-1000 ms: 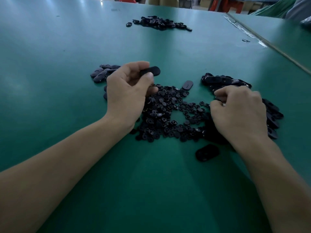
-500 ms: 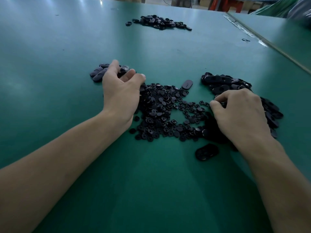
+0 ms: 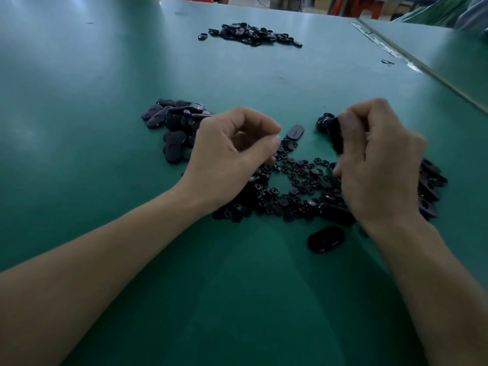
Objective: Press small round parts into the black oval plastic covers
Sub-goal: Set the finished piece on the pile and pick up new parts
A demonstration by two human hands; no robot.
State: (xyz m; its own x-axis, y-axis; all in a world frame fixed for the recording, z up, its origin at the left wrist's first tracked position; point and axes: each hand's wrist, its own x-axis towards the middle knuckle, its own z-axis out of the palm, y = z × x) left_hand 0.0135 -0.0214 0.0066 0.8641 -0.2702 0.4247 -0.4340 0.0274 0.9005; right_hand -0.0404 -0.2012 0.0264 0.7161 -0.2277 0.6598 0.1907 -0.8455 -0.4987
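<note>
A heap of small round parts (image 3: pixel 298 180) lies on the green table between my hands. My left hand (image 3: pixel 232 154) hovers over the heap's left side with fingers curled toward the thumb; I see nothing in it. My right hand (image 3: pixel 380 159) is raised and grips a black oval cover (image 3: pixel 336 138) held on edge. More oval covers (image 3: pixel 430 186) lie behind and under the right hand. A pile of covers (image 3: pixel 174 122) sits left of the left hand.
One loose cover (image 3: pixel 295 132) lies beyond the heap, another (image 3: pixel 326 239) near me by the right wrist. A far pile of black parts (image 3: pixel 250 34) sits at the back. A seam to a second table (image 3: pixel 422 70) runs along the right.
My left hand put its cover down on the left pile and came back over the round parts. My right hand lifted off the pile with a cover in its fingers.
</note>
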